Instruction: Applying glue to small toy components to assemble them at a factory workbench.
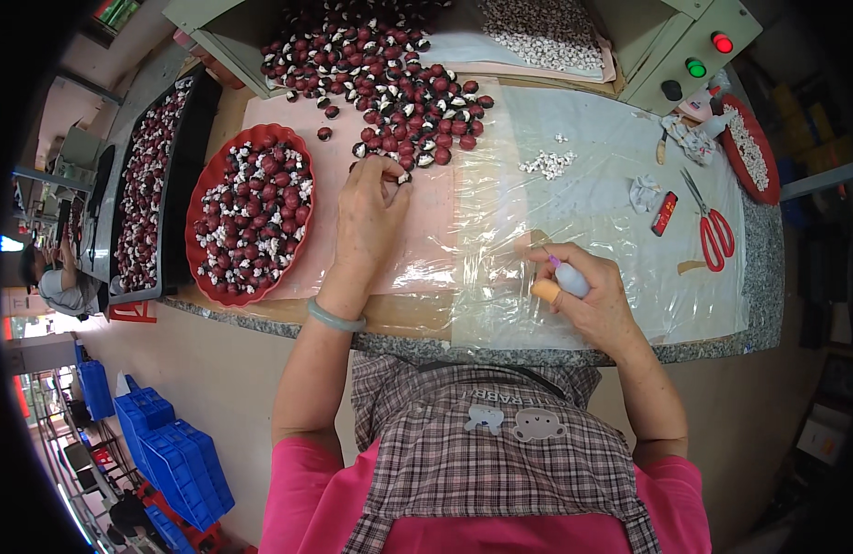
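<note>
My left hand, a pale green bangle on its wrist, is closed in a pinch at the edge of the pile of dark red, black and white balls. Between its fingertips a small black-and-white piece shows; the fingers hide the rest of it. My right hand grips a small squeeze bottle with a purple collar, its tip pointing up and left. An orange finger cot covers part of that hand's thumb. Farther off on the plastic sheet lies a little heap of small white pieces.
Left of my left hand stands a red scalloped tray of balls and white pieces, beside a long black tray. Red-handled scissors, a red lighter and crumpled tissue lie at right. A green metal housing rises behind.
</note>
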Tool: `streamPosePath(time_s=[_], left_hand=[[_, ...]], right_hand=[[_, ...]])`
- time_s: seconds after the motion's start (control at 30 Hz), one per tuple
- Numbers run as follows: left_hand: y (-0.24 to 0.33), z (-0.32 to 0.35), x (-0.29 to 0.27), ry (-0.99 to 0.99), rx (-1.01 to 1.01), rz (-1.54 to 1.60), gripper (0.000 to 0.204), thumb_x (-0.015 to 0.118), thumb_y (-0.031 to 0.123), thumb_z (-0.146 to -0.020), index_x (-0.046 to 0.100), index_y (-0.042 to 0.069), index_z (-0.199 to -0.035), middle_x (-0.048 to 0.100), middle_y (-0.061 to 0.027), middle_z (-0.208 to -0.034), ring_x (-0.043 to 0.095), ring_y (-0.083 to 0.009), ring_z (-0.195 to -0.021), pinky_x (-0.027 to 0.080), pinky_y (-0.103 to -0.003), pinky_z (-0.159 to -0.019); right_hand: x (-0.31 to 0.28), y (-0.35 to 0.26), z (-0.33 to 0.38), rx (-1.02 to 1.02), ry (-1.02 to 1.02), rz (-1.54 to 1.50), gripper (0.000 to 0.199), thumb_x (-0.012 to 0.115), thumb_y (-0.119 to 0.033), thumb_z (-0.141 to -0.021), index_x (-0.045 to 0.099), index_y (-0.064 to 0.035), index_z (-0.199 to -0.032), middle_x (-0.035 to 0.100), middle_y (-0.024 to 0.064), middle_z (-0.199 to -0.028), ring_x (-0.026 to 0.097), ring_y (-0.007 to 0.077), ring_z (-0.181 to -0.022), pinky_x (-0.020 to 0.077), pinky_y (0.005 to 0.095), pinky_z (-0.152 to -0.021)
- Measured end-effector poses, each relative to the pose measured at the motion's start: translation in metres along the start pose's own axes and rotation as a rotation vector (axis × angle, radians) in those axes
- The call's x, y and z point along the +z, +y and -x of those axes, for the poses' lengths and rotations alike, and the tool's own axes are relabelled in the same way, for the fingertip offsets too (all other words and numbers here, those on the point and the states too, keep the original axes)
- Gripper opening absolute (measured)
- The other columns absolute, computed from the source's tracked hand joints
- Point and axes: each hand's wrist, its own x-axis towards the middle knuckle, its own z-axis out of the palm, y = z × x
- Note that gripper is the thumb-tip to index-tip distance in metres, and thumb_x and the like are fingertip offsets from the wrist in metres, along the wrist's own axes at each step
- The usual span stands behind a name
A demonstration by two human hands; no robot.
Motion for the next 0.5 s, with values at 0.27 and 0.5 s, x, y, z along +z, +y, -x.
streamPosePath(time_s=[0.27, 0.5], left_hand=[[0.029, 0.031, -0.009, -0.341, -0.752, 1.545, 0.019, 0.057, -0.002, -0.088, 0.055, 0.002, -0.107, 0.064, -0.0096, -0.096, 0.062, -0.0138, -0.078, 0.049, -0.019, -0.062], [0.054, 0.052, -0.002, -0.488, -0.754, 1.794, 0.025, 0.058, 0.001, -0.092, 0.058, 0.000, -0.117, 0.063, -0.0125, -0.107, 0.060, -0.0126, -0.089, 0.050, -0.018, -0.070]], right_hand=[[-0.010, 0.012, 0.003, 0.066, 0.043, -0.383, 0.034, 0.065, -0.013, -0.086, 0.045, -0.0068, -0.113, 0.055, 0.0061, -0.105, 0.054, 0.0088, -0.078, 0.0428, 0.0187, -0.056], [-0.021, 0.001, 0.000, 0.043, 0.106, -0.407, 0.028, 0.069, -0.006, -0.085, 0.057, -0.0010, -0.110, 0.056, 0.0064, -0.106, 0.062, 0.0121, -0.081, 0.0494, 0.0200, -0.061]])
